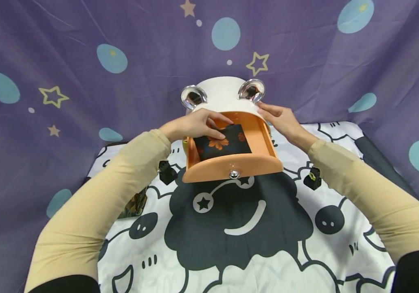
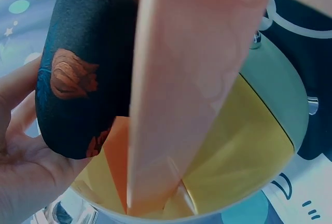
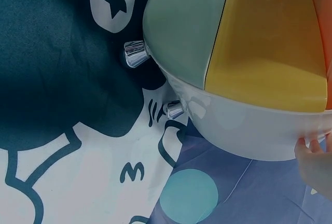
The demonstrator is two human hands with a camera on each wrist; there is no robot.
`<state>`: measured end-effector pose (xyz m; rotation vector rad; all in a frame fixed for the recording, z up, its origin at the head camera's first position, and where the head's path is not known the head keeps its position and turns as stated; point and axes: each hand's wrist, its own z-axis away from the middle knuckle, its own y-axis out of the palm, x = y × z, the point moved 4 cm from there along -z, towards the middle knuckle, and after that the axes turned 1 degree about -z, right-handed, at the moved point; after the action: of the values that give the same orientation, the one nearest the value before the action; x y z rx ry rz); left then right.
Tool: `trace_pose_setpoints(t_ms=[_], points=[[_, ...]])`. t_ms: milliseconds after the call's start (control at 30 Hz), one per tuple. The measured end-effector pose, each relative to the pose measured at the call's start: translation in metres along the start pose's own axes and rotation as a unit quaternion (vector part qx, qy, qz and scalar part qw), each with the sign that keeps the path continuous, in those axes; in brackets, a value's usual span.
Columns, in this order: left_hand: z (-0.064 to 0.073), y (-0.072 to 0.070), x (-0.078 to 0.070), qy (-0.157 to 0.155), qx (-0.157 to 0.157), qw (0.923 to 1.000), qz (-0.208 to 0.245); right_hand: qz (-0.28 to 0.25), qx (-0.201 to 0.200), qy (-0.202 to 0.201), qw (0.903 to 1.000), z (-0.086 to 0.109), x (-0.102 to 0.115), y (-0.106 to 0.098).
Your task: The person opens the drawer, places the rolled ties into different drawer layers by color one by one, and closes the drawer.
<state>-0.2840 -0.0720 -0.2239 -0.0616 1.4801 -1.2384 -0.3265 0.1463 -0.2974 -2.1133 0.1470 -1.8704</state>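
Observation:
A dark case (image 1: 227,148) with orange flowers and a rounded end lies in the pulled-out orange drawer (image 1: 209,169). My left hand (image 1: 198,123) grips this case from above, thumb and fingers on either side of it; the left wrist view shows the case (image 2: 88,32) close against the palm. The drawer belongs to a white cabinet (image 1: 221,91) with two shiny silver rings on top like eyes. Against the cabinet's right side, just below one ring, my right hand (image 1: 281,119) rests with fairly straight fingers; its fingertips touch the white shell (image 3: 249,136) in the right wrist view.
Below the orange drawer are a yellow drawer front (image 3: 270,47) and a green one (image 3: 181,27), each with a silver knob. A dark patterned object (image 1: 136,205) lies left, partly behind the left sleeve. A purple curtain (image 1: 150,49) hangs behind the sheep-print cloth (image 1: 238,252).

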Motion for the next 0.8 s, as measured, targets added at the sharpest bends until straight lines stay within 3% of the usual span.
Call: trace_pose_setpoints(t_ms=[567, 800], points=[[0.0020, -0.0017, 0.0052, 0.013, -0.040, 0.9989, -0.020, 0.003, 0.001, 0.005, 1.0000, -0.0009, 0.0001, -0.0001], [0.0030, -0.0019, 0.0041, 0.028, -0.061, 0.9960, -0.059, 0.006, 0.001, 0.006, 1.0000, -0.0010, 0.0002, -0.0005]])
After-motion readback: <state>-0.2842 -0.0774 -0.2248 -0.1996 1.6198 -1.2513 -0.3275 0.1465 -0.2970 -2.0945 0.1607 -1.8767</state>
